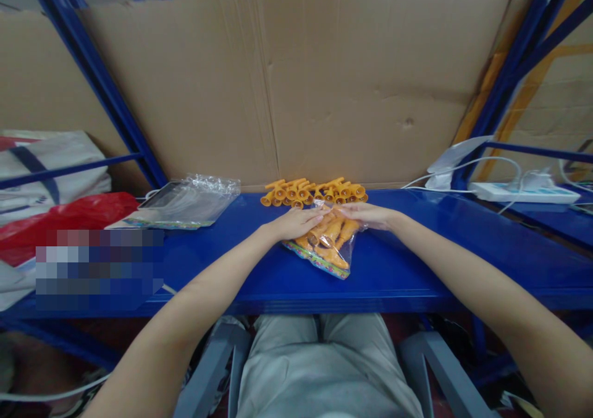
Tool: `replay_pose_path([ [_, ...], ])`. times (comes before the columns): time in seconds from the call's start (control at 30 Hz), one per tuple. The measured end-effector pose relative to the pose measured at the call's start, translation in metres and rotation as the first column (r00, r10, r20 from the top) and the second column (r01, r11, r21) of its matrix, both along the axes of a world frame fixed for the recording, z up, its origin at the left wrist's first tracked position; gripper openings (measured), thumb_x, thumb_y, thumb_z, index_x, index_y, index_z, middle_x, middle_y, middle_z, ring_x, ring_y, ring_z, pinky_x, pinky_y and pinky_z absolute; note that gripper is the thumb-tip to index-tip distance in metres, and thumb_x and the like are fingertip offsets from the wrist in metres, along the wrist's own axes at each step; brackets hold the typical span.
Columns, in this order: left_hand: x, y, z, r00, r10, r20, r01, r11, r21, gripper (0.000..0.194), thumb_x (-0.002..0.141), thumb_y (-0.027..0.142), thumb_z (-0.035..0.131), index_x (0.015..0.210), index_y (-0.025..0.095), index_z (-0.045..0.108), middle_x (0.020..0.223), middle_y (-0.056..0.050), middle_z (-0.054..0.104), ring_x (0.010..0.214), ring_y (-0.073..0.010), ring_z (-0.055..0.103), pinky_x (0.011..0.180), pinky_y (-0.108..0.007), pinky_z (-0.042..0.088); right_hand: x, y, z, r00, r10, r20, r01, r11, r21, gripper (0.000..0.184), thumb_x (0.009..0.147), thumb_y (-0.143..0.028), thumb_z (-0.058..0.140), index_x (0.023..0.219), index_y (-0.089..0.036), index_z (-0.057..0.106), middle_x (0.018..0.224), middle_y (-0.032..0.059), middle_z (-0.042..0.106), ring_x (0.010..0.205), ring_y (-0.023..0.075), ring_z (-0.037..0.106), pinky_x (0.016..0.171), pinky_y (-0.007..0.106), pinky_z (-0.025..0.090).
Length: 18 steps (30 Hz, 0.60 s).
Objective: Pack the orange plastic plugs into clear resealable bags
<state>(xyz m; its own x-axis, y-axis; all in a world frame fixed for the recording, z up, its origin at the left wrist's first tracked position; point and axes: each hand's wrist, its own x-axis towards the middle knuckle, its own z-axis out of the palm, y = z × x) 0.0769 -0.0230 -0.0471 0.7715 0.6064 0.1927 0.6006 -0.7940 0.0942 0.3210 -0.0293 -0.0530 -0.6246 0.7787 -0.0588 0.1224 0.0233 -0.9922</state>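
A clear plastic bag (351, 245) with a colourful printed strip along its near edge lies on the blue shelf top. Several orange horn-shaped plastic pieces (331, 229) are inside it. At the bag's left side, my left hand (296, 223) grips the plastic, its fingers reaching over the bag. My right hand (370, 215) holds the far right part, with fingertips partly hidden by the plastic. Just beyond my hands, loose orange horn-shaped pieces (287, 192) are heaped in two clusters, their flared ends facing me.
Flat clear bags (185, 205) lie at the left on the blue shelf (417, 251). A red plastic bag (88, 217) is farther left. Cardboard (347, 91) stands behind, between blue posts. A white power strip (523, 192) with cables sits at the right.
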Motion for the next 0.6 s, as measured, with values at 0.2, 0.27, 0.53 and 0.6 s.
replay_pose_path([
  [0.2, 0.004, -0.002, -0.005, 0.991, -0.09, 0.095, 0.09, 0.996, 0.008, 0.046, 0.099, 0.04, 0.028, 0.138, 0.026, 0.047, 0.143, -0.001, 0.046, 0.131, -0.0165, 0.046, 0.109, -0.034, 0.035, 0.0, 0.001, 0.002, 0.994, -0.113, -0.007, 0.111, 0.984, -0.141, 0.029, 0.079, -0.036, 0.071, 0.097, -0.014, 0.069, 0.104, 0.0108, 0.072, 0.086, 0.0159, 0.069, 0.084, 0.028, 0.056],
  [0.27, 0.005, -0.002, -0.005, 0.991, -0.095, 0.098, 0.094, 0.996, 0.013, 0.046, 0.099, 0.039, 0.029, 0.137, 0.024, 0.048, 0.143, -0.002, 0.047, 0.13, -0.0163, 0.046, 0.109, -0.034, 0.035, -0.003, 0.0, 0.003, 0.991, -0.134, 0.016, 0.135, 0.979, -0.153, 0.027, 0.075, -0.032, 0.075, 0.094, -0.014, 0.07, 0.097, 0.0087, 0.074, 0.08, 0.0145, 0.069, 0.079, 0.025, 0.057],
  [0.53, -0.009, 0.005, 0.008, 0.979, -0.054, 0.195, 0.025, 0.989, 0.147, 0.047, 0.098, 0.034, 0.026, 0.132, 0.016, 0.055, 0.135, -0.007, 0.057, 0.127, -0.0178, 0.05, 0.11, -0.038, 0.036, -0.006, -0.007, 0.013, 0.967, -0.248, -0.061, 0.239, 0.962, -0.13, 0.029, 0.065, -0.016, 0.079, 0.092, -0.014, 0.07, 0.098, 0.0098, 0.074, 0.078, 0.0165, 0.07, 0.075, 0.025, 0.058],
  [0.6, -0.016, 0.008, 0.012, 0.968, -0.001, 0.25, -0.041, 0.986, 0.163, 0.049, 0.098, 0.036, 0.024, 0.132, 0.016, 0.054, 0.135, -0.007, 0.057, 0.127, -0.0186, 0.05, 0.109, -0.039, 0.036, 0.003, -0.008, 0.022, 0.933, -0.341, -0.114, 0.331, 0.938, -0.104, 0.03, 0.065, -0.011, 0.077, 0.093, -0.014, 0.069, 0.097, 0.0103, 0.074, 0.078, 0.0175, 0.07, 0.076, 0.027, 0.058],
])
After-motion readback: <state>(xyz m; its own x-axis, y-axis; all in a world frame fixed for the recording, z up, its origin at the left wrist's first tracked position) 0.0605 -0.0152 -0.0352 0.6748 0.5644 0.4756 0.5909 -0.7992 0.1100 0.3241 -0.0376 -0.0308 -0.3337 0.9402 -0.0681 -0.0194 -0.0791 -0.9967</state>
